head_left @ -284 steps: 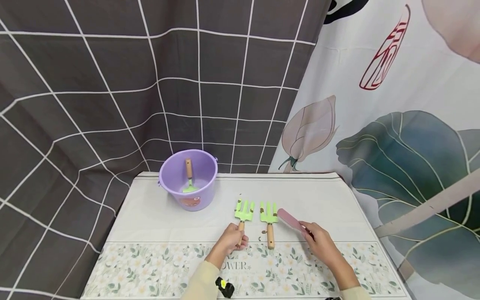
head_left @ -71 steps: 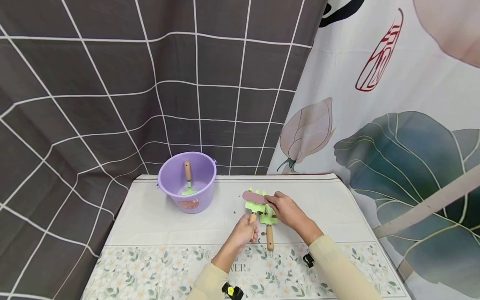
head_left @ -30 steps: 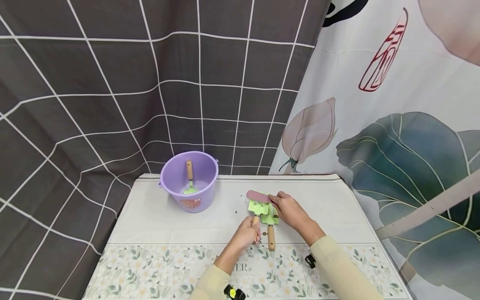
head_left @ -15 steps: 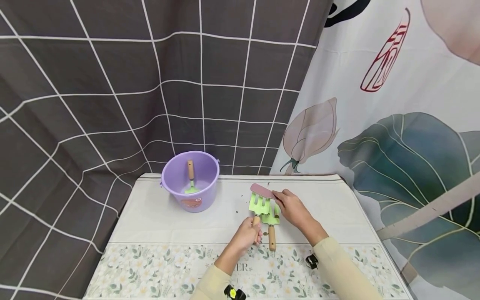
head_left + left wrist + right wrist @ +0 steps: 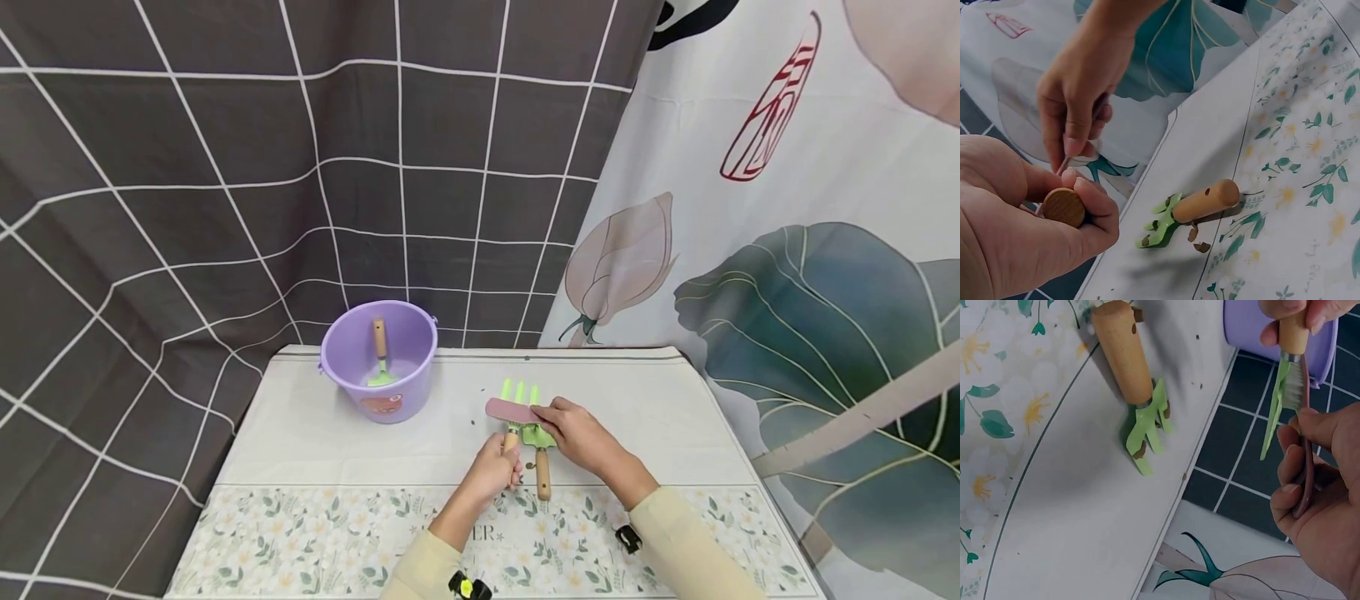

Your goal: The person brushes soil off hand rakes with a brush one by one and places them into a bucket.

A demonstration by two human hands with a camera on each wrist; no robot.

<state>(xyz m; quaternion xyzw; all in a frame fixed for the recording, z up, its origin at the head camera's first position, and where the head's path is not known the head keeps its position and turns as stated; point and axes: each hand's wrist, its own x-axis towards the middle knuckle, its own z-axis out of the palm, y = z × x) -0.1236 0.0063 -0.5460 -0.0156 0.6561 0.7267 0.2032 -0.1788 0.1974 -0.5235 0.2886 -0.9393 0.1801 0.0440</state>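
My left hand grips the wooden handle of a green hand fork, holding its tines up off the table. Across the base of those tines lies a pink brush, pinched by my right hand. The right wrist view shows white bristles against the fork's green metal, with the fingers curled round the brush's handle. A second hand fork lies on the table beneath, its green tines carrying brown clumps. In the head view, the held fork's visible tines look plain green.
A purple bucket stands at the table's back left with a wooden-handled green tool inside. Brown crumbs lie by the second fork. A dark grid curtain hangs behind the white tabletop.
Over the earlier frames, my left hand lifted the fork rightward and the brush came across it. Within the last half second, the brush slid from the tine tips down toward their base.
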